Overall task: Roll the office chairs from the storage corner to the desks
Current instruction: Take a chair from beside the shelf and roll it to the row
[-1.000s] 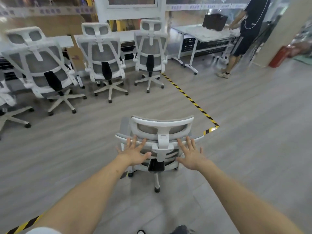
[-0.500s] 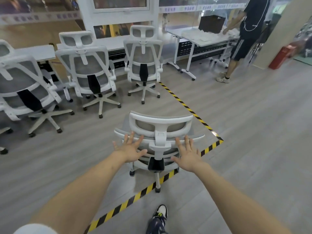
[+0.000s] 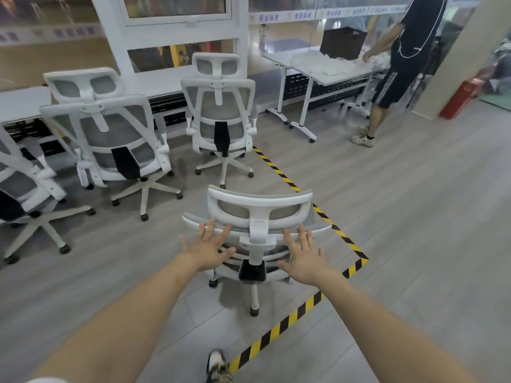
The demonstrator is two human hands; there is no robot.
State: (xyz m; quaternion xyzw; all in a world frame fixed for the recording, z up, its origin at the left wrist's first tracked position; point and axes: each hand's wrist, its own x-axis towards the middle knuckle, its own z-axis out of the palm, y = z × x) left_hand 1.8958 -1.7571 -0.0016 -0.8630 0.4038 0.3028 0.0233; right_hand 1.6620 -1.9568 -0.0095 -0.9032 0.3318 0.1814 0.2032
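Observation:
A white office chair with a grey mesh back stands right in front of me, its back towards me. My left hand lies flat against the left side of the backrest, fingers spread and straight. On the right side of the backrest, my right hand presses the same way. The chair's base and castors sit inside a floor area outlined with black-and-yellow tape. Three more white chairs stand beyond: one straight ahead, one further left and one at the left edge.
White desks run along the glass wall at the back. A person in dark clothes stands at the right desk near a dark box. A red extinguisher leans by a pillar. My shoe is at the bottom.
The chair and I have moved forward across the tape line towards the row of chairs, which now look closer. Both hands stay flat on the backrest.

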